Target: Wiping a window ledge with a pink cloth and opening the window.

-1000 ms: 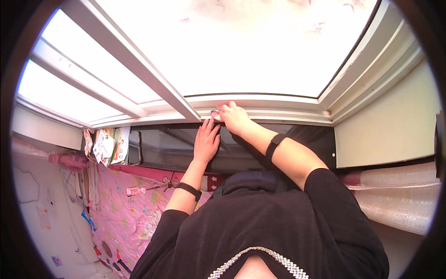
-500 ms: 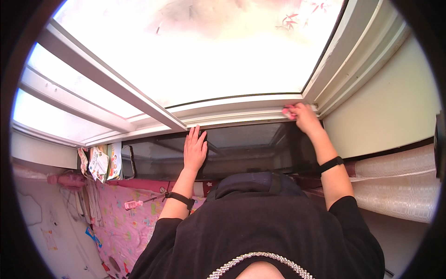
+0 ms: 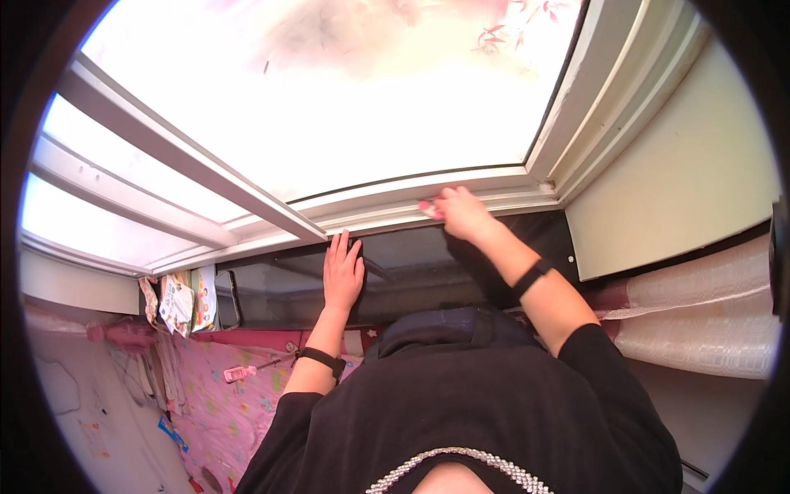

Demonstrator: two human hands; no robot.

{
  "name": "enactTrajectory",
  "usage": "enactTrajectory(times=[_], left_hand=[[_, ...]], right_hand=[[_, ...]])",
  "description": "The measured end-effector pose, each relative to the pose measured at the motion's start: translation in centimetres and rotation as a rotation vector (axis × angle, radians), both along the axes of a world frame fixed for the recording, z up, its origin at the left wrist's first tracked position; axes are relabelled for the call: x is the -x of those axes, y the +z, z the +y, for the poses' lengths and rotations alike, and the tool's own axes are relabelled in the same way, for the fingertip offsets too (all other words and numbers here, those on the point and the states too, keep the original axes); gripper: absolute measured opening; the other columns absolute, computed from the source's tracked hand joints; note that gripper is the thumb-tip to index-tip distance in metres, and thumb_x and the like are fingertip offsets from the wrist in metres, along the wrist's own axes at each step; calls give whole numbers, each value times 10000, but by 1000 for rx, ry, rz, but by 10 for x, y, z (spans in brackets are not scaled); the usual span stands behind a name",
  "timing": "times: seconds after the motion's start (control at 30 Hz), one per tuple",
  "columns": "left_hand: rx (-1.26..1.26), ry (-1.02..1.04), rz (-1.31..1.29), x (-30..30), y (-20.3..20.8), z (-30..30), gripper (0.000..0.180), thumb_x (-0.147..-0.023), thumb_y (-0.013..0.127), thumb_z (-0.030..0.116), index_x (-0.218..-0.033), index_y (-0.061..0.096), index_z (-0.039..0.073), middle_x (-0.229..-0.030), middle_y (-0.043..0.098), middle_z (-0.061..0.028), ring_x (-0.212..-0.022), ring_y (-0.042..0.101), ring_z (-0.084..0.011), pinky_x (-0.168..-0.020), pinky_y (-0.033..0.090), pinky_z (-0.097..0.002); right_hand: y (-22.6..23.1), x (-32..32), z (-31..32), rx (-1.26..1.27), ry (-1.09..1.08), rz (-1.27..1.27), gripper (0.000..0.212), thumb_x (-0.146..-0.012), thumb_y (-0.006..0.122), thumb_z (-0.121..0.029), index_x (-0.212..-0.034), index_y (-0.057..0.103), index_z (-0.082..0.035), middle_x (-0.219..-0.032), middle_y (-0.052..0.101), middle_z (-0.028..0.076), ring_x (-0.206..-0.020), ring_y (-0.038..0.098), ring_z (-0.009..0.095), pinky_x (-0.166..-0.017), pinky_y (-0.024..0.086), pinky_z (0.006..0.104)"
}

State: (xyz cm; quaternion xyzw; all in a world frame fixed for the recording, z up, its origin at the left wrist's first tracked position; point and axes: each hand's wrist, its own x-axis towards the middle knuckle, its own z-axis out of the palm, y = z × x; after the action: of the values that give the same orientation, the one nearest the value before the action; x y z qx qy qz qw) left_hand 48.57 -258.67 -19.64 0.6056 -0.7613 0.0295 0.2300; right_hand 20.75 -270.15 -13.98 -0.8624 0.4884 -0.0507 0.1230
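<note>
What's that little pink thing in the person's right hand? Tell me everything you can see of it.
The small pink-and-white thing is gripped in the fingers of the right hand, which cover part of it. Its visible end sticks out to the left of the fingers, at the white window track. It may be a folded cloth or sponge, but blur hides its material, exact shape and whether it presses on the track.

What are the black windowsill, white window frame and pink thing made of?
Windowsill: maybe polished stone, being glossy with reflections. Window frame: plastic or painted metal perhaps; smooth, white bars. Pink thing in the right hand: maybe cloth; too blurred to tell.
</note>
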Motion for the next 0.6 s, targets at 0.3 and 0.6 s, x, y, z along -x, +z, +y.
enactTrajectory(times=[0.3, 0.6], left_hand=[[-2, -17, -3, -5, -3, 0, 368, -914, 575, 152, -1277, 605, 97, -1511, 397, -121, -1409, 340, -326, -1125, 319, -433], [-15, -26, 10, -2, 0, -1, 372, -919, 567, 149, -1286, 600, 95, -1519, 389, -119, -1416, 329, -325, -1126, 317, -428]], right_hand=[[-16, -12, 11, 90, 88, -250, 250, -833, 598, -95, -1067, 677, -131, -1139, 580, 66, -1070, 534, 298, -915, 513, 399], [-21, 124, 33, 353, -175, -203, 377, -817, 569, -43, -1177, 653, -119, -1167, 590, 76, -1038, 537, 320, -895, 496, 404]])
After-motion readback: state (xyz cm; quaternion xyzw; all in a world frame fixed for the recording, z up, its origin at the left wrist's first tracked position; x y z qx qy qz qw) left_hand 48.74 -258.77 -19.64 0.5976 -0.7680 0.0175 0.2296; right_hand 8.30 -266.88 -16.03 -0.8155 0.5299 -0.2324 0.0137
